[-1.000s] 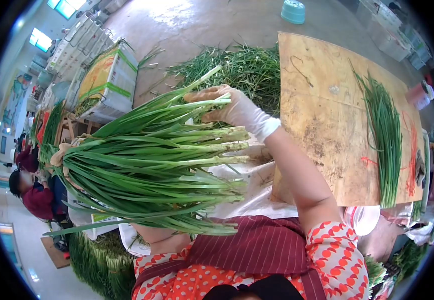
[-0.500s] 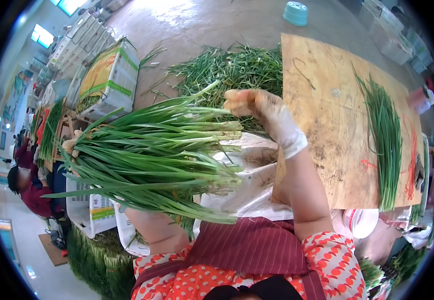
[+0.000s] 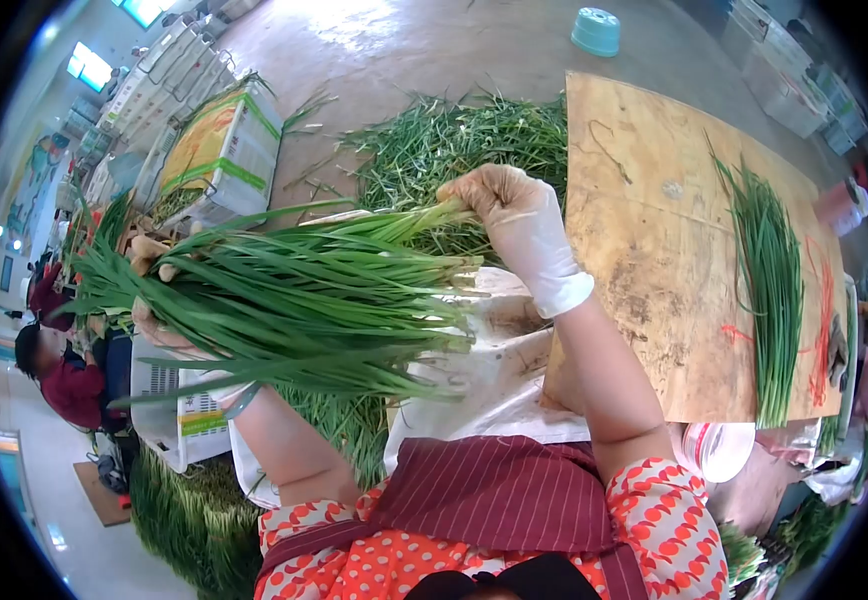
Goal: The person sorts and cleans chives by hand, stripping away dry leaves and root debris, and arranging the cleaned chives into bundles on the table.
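Note:
A large loose bunch of green chives [image 3: 324,290] lies across my left forearm, leaf tips to the left and pale cut ends to the right. My left hand [image 3: 159,328] is wrapped round its leafy end; fingertips show above the leaves, the rest of the grip is hidden. Gloved in thin white, my right hand [image 3: 516,212] pinches the pale ends of a few chives at the bunch's upper edge. These strands angle up from the others. On the wooden board [image 3: 644,250] to the right rests a neat, straight bundle of chives [image 3: 772,290].
Loose chive leaves [image 3: 454,150] are heaped on the floor ahead. Red ties [image 3: 824,320] lie at the board's right edge. White crates [image 3: 219,150] stand at left, near a person in a dark red top [image 3: 72,390]. A blue tub [image 3: 595,32] sits farther off.
My right hand, earlier just off the stem ends, has moved slightly down and closed on some chives. The bunch has shifted left and tilted, showing more of my left forearm.

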Action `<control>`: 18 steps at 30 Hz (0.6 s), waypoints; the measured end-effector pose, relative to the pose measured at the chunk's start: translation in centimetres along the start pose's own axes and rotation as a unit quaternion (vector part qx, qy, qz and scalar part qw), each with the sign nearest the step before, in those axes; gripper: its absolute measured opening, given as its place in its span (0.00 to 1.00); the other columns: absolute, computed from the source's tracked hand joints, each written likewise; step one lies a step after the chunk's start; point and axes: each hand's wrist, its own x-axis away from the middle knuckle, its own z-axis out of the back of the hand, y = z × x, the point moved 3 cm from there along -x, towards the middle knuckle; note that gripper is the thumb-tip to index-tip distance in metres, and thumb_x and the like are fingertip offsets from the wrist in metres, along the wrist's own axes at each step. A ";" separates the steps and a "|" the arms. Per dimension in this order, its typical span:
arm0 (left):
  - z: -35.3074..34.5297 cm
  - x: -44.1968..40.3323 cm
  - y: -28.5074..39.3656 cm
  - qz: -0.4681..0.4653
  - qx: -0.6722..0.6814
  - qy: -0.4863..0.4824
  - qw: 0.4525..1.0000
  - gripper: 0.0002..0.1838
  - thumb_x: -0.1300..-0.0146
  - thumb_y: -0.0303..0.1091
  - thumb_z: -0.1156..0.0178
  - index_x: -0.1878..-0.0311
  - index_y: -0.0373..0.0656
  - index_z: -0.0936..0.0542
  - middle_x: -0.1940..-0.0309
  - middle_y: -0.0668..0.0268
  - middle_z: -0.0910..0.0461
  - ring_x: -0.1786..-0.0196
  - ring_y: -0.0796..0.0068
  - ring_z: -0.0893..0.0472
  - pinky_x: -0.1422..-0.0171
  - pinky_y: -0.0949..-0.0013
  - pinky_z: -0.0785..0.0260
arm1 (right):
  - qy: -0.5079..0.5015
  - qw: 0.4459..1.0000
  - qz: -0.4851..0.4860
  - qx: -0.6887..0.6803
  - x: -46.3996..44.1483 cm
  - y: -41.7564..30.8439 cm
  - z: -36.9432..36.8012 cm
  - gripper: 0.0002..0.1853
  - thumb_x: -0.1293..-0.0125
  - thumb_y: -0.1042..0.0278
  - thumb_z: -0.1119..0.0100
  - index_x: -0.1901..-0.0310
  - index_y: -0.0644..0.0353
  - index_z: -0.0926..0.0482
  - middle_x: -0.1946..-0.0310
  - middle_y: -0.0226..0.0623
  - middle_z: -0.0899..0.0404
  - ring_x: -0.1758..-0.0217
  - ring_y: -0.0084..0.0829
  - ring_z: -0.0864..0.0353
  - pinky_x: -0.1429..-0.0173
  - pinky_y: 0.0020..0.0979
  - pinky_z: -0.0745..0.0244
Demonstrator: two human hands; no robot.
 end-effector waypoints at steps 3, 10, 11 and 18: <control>-1.0 -0.2 0.2 0.086 0.005 -0.081 0.993 0.27 0.43 0.35 0.48 0.38 0.40 0.32 0.52 0.61 0.23 0.47 0.60 0.26 0.35 0.45 0.38 | 0.129 0.951 0.160 0.230 -0.8 -1.0 0.3 0.08 0.36 0.67 0.43 0.66 0.62 0.20 0.75 0.36 0.18 0.73 0.24 0.20 0.64 0.25 0.27; -3.9 0.3 0.9 0.059 0.103 -0.116 0.986 0.14 0.44 0.31 0.50 0.54 0.41 0.28 0.48 0.64 0.26 0.51 0.70 0.26 0.38 0.55 0.37 | 0.229 0.949 0.005 -0.217 -3.0 2.2 7.0 0.18 0.29 0.58 0.54 0.71 0.61 0.22 0.81 0.32 0.22 0.79 0.22 0.28 0.68 0.21 0.30; -2.4 0.2 2.1 0.036 0.012 -0.126 0.991 0.16 0.43 0.32 0.48 0.51 0.40 0.30 0.52 0.66 0.27 0.51 0.71 0.27 0.36 0.56 0.38 | 0.211 0.932 0.055 -0.288 -4.5 5.5 10.7 0.15 0.30 0.62 0.52 0.69 0.62 0.22 0.79 0.33 0.22 0.78 0.23 0.28 0.66 0.22 0.27; 2.7 0.3 3.3 -0.121 0.025 -0.085 0.989 0.29 0.41 0.47 0.47 0.42 0.38 0.36 0.61 0.70 0.29 0.51 0.74 0.29 0.30 0.54 0.45 | 0.066 0.979 0.142 0.127 -2.7 -0.6 4.0 0.15 0.39 0.70 0.41 0.50 0.54 0.22 0.49 0.35 0.22 0.45 0.31 0.25 0.40 0.29 0.31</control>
